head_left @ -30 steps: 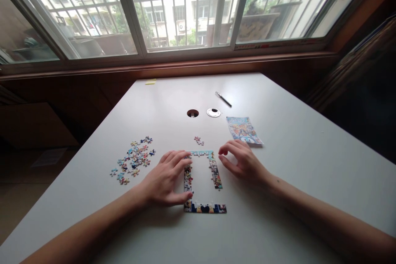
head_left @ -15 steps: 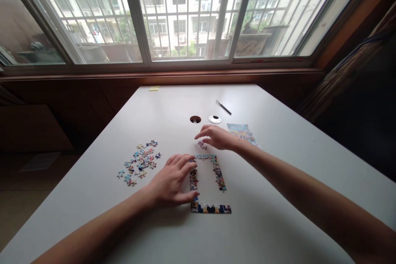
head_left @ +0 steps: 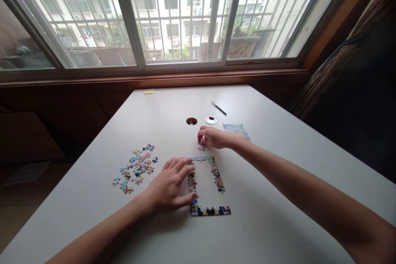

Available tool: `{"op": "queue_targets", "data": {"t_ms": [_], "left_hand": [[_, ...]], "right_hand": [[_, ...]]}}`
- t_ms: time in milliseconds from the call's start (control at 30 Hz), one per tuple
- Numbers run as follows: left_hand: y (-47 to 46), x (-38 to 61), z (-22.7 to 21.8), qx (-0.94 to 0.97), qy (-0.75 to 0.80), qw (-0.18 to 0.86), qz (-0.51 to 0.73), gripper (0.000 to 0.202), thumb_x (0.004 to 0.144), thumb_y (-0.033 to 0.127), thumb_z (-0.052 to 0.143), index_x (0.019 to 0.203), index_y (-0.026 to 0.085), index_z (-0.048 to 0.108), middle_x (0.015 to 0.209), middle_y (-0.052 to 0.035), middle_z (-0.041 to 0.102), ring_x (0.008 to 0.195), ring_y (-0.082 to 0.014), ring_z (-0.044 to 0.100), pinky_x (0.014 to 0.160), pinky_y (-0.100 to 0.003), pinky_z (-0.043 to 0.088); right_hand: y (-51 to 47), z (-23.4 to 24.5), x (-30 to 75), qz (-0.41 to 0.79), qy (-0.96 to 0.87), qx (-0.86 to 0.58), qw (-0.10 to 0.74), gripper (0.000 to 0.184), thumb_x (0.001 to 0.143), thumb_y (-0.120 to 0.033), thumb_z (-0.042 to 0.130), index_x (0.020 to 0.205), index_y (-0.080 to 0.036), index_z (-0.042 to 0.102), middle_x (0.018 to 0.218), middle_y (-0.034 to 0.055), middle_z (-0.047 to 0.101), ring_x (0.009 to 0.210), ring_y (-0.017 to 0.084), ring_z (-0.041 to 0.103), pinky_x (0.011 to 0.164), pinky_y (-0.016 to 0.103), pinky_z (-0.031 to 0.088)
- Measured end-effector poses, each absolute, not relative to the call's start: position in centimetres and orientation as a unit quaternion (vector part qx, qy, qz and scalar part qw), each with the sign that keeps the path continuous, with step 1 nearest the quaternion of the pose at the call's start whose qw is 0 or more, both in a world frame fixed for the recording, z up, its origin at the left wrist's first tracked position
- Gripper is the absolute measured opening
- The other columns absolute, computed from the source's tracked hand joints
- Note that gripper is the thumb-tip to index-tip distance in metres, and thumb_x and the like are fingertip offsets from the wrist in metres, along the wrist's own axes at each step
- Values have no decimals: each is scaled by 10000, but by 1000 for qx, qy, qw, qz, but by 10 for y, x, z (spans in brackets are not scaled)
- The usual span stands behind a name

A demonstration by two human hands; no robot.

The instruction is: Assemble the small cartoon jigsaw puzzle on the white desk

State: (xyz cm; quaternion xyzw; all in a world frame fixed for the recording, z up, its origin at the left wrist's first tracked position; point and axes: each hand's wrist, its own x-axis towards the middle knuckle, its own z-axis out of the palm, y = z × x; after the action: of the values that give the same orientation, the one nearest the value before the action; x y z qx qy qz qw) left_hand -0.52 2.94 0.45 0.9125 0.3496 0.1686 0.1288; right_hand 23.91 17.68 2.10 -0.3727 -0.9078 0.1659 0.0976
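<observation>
A partly joined jigsaw border (head_left: 219, 179) lies on the white table, with a gap in its lower right side. My left hand (head_left: 171, 183) rests with spread fingers on the border's left side. Beyond the top edge of the border, my right hand (head_left: 210, 137) has its fingers curled down in a pinch at a few small jigsaw pieces (head_left: 201, 148). Its fingertips seem to be on one of them, partly hidden by the hand. To the left of my left hand lies a loose heap of colourful jigsaw pieces (head_left: 139, 167).
A printed picture sheet (head_left: 236, 130) lies partly behind my right wrist. Farther back are a round cable hole (head_left: 191, 121), a silver ring cover (head_left: 210, 120), a pen (head_left: 218, 108) and a yellow sticky note (head_left: 149, 91). A barred window stands beyond the table (head_left: 269, 198).
My right hand's fingers have gone from spread to pinched down at the small pieces. My left hand stays on the border. The whole view has shifted slightly.
</observation>
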Motion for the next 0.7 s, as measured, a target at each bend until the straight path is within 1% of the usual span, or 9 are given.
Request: {"op": "queue_targets", "data": {"t_ms": [100,200,267,367,433,500,600,700], "left_hand": [[30,-5,5,914,349,129,161,563,822,479,641,1304,238,474,1440,-114,448,1314,-321,411,1115,-513,324],[30,-5,5,915,349,127,157,557,825,460,644,1305,235,472,1442,-116,445,1312,-322,410,1112,-513,327],[30,-5,5,914,351,127,158,549,827,453,644,1303,236,476,1442,-115,444,1304,-322,416,1104,-510,336],[30,-5,4,914,350,129,159,552,827,448,644,1309,238,474,1445,-113,441,1297,-323,423,1095,-507,348],[30,-5,4,915,350,129,157,556,826,444,645,1313,240,472,1447,-112,439,1295,-324,422,1091,-507,351],[30,-5,4,915,351,127,155,553,829,442,642,1313,239,470,1451,-113,436,1297,-325,418,1089,-508,350],[30,-5,3,916,350,125,153,543,837,440,633,1311,236,468,1451,-116,437,1301,-325,416,1096,-510,338],[31,-5,2,916,348,125,153,531,845,442,623,1308,234,468,1453,-117,436,1305,-325,413,1099,-510,332]], "right_hand": [[179,20,242,164,-904,-382,96,69,814,-156,686,876,-144,713,988,76,605,755,139,604,732,265,484],[179,19,246,162,-901,-389,102,69,815,-193,699,849,-133,704,958,84,612,738,146,588,685,264,465],[176,21,249,159,-899,-391,114,72,846,-191,672,856,-126,702,931,86,623,749,150,579,699,272,453],[166,25,251,154,-898,-388,136,129,917,-167,583,930,-136,708,940,76,642,776,138,576,744,275,444],[159,26,250,153,-901,-381,139,115,901,-180,618,937,-155,725,967,66,646,767,126,575,745,269,441],[154,25,247,152,-903,-378,134,78,860,-194,676,889,-171,745,965,57,648,744,121,573,720,265,436],[151,23,241,149,-900,-388,127,97,851,-167,661,814,-169,750,915,55,652,703,119,556,671,265,419],[151,23,236,150,-896,-401,121,103,839,-150,647,817,-162,746,876,64,655,713,133,551,663,271,410]]}}
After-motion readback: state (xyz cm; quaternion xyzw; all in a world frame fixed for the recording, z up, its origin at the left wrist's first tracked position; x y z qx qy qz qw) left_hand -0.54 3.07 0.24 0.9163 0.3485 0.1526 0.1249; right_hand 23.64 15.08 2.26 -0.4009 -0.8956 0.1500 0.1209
